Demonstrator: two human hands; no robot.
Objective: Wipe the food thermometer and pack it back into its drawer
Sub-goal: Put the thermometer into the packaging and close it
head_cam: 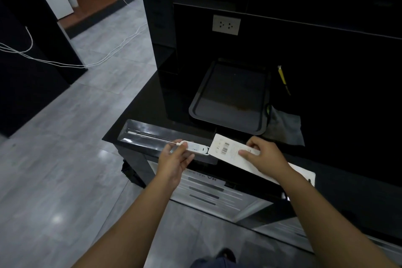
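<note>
The food thermometer (195, 148) has a white body and a thin metal probe that points left. Its probe lies along a clear plastic tray insert (139, 131) at the front edge of the black counter. My left hand (174, 160) pinches the thermometer's white body from below. The body's right end meets the open end of a white cardboard box (226, 148) with a barcode. My right hand (266, 156) grips this box from above and holds it slanted over the counter edge. A grey cloth (287, 128) lies crumpled behind the box.
A black baking tray (195, 113) sits on the counter behind my hands. A yellow-handled tool (282, 78) lies to its right. A white double socket (226, 24) is on the dark back wall. White cables (65, 64) trail across the grey tiled floor on the left.
</note>
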